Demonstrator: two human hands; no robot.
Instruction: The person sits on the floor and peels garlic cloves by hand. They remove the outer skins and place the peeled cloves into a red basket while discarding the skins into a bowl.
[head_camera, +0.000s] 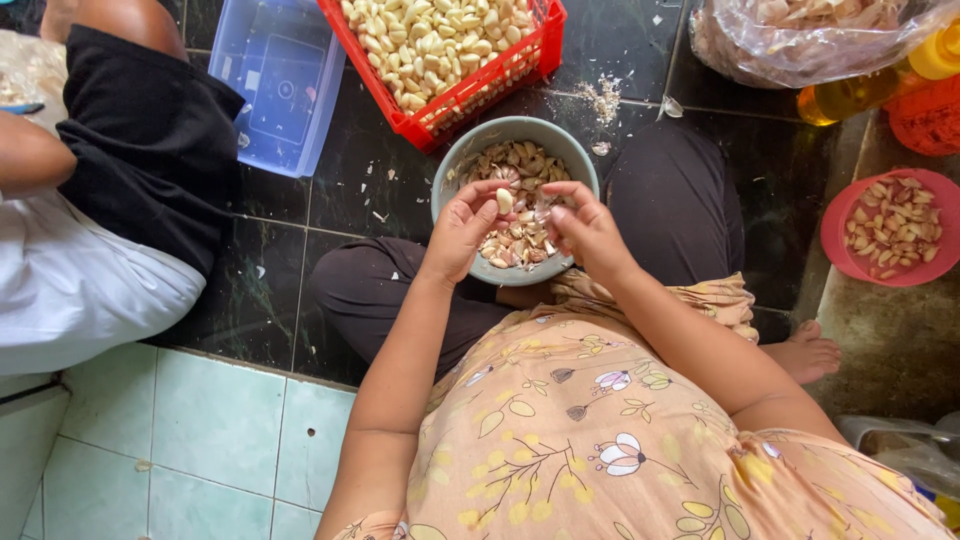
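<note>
We've got a clove pinched in our left hand fingers, just over the grey bowl of garlic in our lap; right hand fingers curl close beside it, tips pressed together on what looks like skin, can't tell for sure. Clove's light, small & firm w/ papery loose skin, prob slippery once bare, so we'd grip its flat sides w/ thumb & fingertip
</note>
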